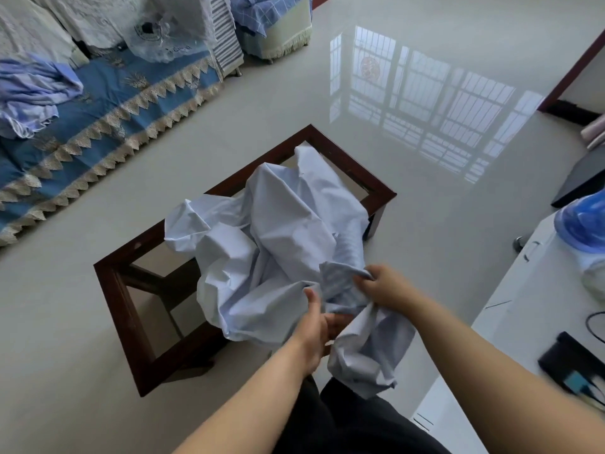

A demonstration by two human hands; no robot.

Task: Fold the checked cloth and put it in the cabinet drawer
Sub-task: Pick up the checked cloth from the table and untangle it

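Right hand [383, 288]: fingers curled round a gathered edge of the checked cloth [278, 244], pinching a bunch of fabric at the near right side of the heap. Left hand [314, 329]: thumb up against the cloth and the remaining fingers tucked beneath a fold, gripping it; the fingertips themselves are hidden under the fabric. Both hands hold the same near edge, close together, with the right set slightly farther from the body.

Outward from the fingers, the cloth runs away and to the left. It lies crumpled in a loose mound on the glass tabletop [137, 257], its bulk ahead of the hands, one peak rising toward the far corner of the dark wooden frame. A tail of fabric hangs off the near edge, below the right hand, in front of the person's legs. The long axis of the mound runs roughly from the near right to the far left, across the tabletop.

Judgement: no fold is yet formed; the step in hand is finding and separating an edge. The hands need to move apart along that edge, since the cloth's mass lies beyond them. The white cabinet [510, 309] stands to the right, nearer the right arm; no open drawer can be made out.
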